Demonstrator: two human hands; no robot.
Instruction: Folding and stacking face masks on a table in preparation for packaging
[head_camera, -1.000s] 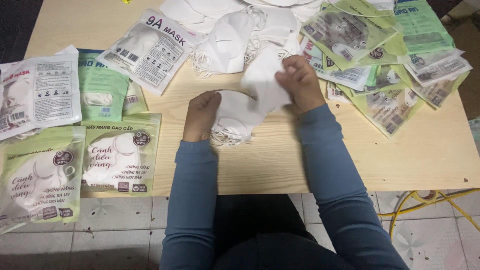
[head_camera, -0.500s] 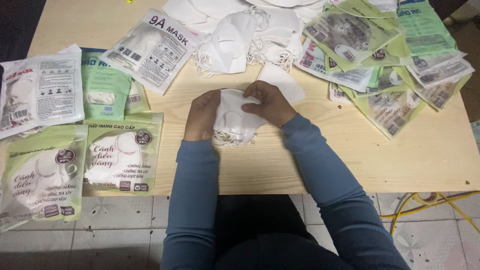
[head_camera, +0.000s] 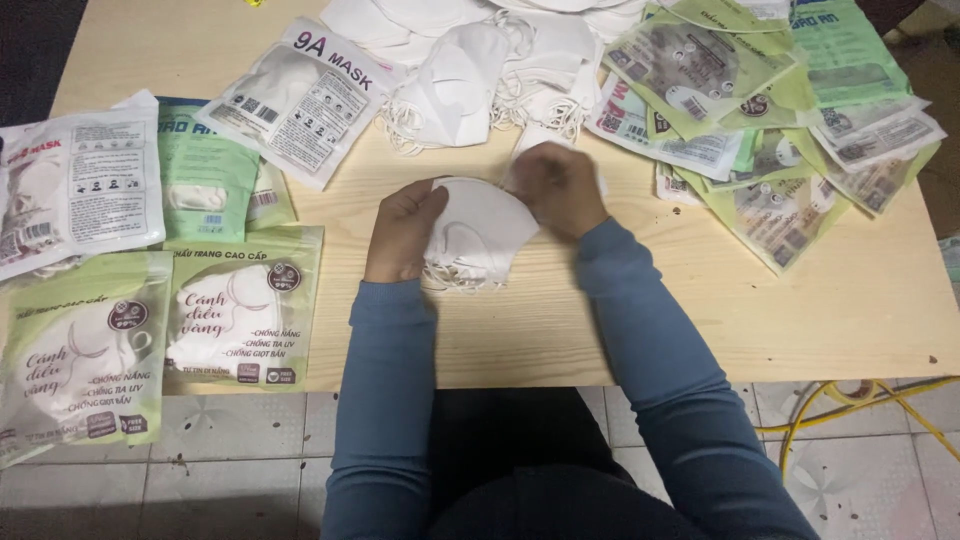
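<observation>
Held thing: a small stack of white folded face masks (head_camera: 478, 235), at the middle of the wooden table (head_camera: 860, 300), between both hands.
Left hand (head_camera: 402, 228): fingers curled closed around the stack's left edge, thumb on top.
Right hand (head_camera: 560, 188): closed over the stack's upper right corner; whether it also pinches a separate mask, I cannot tell.
Handling: likely very light, soft and limp; layers slide on each other, so a grip across the whole folded edge looks safest.
Ear loops (head_camera: 462, 280): thin elastic, hanging tangled under the stack, prone to snag.
Loose masks (head_camera: 470, 85): a white, cupped, matte fabric pile beyond the hands.
Green pouches (head_camera: 235, 315): flat, glossy plastic film, slippery, at left.
Opened packets (head_camera: 770, 150): crinkled, overlapping, at right.
</observation>
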